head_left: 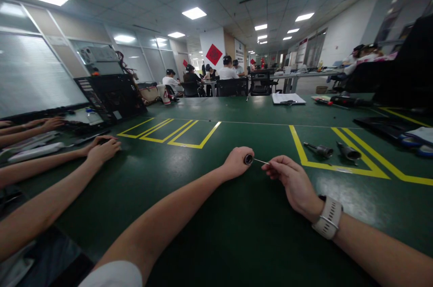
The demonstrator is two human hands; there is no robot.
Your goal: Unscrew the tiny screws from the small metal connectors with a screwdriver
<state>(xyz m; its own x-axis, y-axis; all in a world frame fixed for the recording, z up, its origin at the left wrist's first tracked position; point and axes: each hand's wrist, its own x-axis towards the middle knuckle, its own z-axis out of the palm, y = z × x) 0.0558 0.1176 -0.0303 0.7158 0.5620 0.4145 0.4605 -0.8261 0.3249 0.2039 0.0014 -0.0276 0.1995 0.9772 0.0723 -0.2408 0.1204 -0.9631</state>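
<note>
My left hand [237, 163] is closed around a dark cylindrical part [248, 159], whose round open end faces me. To its right, my right hand [291, 179] pinches a thin metal rod [261, 161]. The rod's far tip points at the cylindrical part and reaches close to its rim; whether they touch I cannot tell. Further right, a dark metal part with a shaft [320, 149] and a second cone-shaped one [349, 151] lie on the green table [203, 197] within yellow tape.
A clipboard with papers [288, 98] lies at the far edge. Black tools [350, 100] and a dark tray [382, 127] are at the right. At the left, another person's hands [103, 148] rest on the table near an open computer case [113, 95]. People sit further back.
</note>
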